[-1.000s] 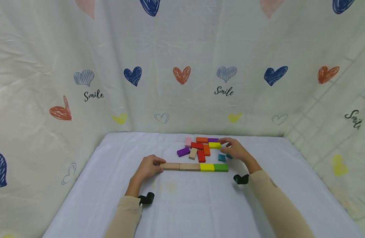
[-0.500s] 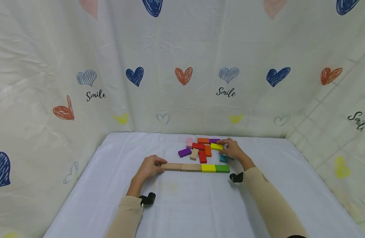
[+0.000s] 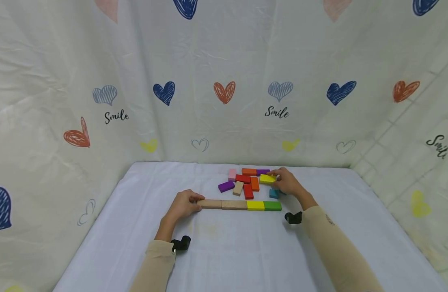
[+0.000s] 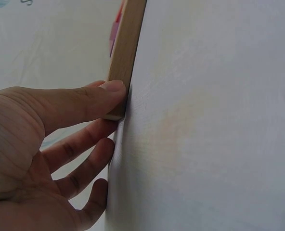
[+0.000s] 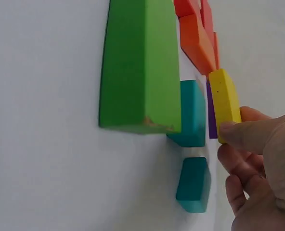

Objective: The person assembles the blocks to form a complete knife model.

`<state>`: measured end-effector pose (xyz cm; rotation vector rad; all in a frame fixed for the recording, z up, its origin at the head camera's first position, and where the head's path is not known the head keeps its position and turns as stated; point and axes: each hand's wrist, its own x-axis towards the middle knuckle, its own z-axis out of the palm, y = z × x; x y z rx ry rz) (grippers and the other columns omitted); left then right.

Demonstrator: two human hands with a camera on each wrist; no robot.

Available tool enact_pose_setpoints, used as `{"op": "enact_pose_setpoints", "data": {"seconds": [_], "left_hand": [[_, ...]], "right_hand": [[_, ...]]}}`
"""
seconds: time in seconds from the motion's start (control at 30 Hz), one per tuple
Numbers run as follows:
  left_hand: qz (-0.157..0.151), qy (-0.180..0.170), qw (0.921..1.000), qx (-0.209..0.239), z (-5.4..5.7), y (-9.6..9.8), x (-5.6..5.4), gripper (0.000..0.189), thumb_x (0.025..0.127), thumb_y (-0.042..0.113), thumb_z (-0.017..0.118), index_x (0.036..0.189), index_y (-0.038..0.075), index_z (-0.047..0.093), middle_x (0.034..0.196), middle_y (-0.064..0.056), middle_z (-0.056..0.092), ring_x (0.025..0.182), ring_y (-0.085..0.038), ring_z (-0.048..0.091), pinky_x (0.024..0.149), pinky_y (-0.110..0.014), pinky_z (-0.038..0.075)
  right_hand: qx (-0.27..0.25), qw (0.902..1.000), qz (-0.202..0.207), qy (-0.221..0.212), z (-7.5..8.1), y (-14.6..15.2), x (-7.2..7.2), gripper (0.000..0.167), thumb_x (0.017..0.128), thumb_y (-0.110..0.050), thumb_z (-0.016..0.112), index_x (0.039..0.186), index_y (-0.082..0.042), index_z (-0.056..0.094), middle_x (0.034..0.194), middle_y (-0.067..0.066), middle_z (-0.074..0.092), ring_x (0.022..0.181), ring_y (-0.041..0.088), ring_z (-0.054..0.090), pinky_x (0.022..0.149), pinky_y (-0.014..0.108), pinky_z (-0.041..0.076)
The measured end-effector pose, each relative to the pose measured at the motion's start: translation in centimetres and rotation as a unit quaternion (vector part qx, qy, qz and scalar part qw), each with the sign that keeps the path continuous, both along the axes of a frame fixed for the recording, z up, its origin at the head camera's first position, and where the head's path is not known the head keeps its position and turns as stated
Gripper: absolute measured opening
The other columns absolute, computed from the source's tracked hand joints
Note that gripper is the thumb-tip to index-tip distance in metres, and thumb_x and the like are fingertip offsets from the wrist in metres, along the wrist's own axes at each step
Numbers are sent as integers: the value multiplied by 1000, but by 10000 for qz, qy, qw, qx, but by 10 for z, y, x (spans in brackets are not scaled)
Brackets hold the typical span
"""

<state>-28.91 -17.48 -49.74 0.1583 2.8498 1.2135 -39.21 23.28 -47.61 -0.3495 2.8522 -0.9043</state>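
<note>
Right hand (image 3: 287, 183) pinches one loose yellow wooden block (image 3: 268, 179) at the pile's far right edge, beside two teal blocks (image 5: 193, 113). Left hand (image 3: 184, 205), fingers relaxed, thumb pressing, steadies the row's end plain wooden block (image 3: 210, 204); four blocks form the row.

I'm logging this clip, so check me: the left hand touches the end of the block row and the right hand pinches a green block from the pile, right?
Not quite. The right hand pinches a yellow block, not a green one; the right wrist view shows it plainly. The green block lies untouched at the right end of the row. The left hand does touch the row's wooden end block.
</note>
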Motion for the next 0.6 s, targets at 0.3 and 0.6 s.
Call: {"op": "enact_pose_setpoints", "data": {"seconds": [0.3,0.6], "left_hand": [[-4,-4,10000,-44,0,0,0,32,80,7,85,109,19,81,103,-1,71,97,-19,61,89,-43,51],[-9,-27,10000,-84,1,0,1,32,80,7,85,111,17,81,104,-2,70,98,-20,61,90,-44,51]], "right_hand": [[-136,9991,267,298,21,20,22,41,99,-6,62,139,-11,62,128,19,52,100,30,54,80,32,52],[-290,9978,540,260,24,48,50,40,98,-4,63,137,-11,64,128,21,54,95,26,55,76,28,51]]}}
